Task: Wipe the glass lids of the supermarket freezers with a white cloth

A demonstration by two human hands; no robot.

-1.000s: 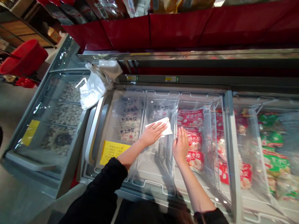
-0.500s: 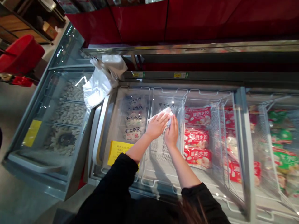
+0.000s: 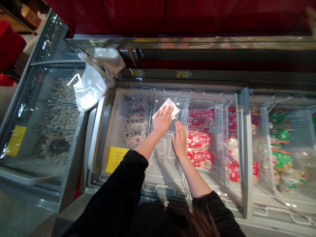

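My left hand lies flat over a folded white paper wipe, pressing it against the clear glass lid of a chest freezer. A dark ring is on one finger. Just to the right and a little nearer, my right hand rests at the glass with fingers stretched out and nothing held; it is apart from the wipe. Beneath the lid, red dumpling bags fill the basket to the right. Clear bags with black lettering lie to the left. The wipe hides part of the middle wire basket.
White plastic bags hang at the freezer's back left corner. A curved lid handle and a yellow notice are on the left. Another freezer holds loose white pieces. A metal shelf edge runs along the back.
The left hand and wipe have slid away from the right hand, toward the back left of the glass. The right hand has come off the wipe's edge. The view has shifted slightly.
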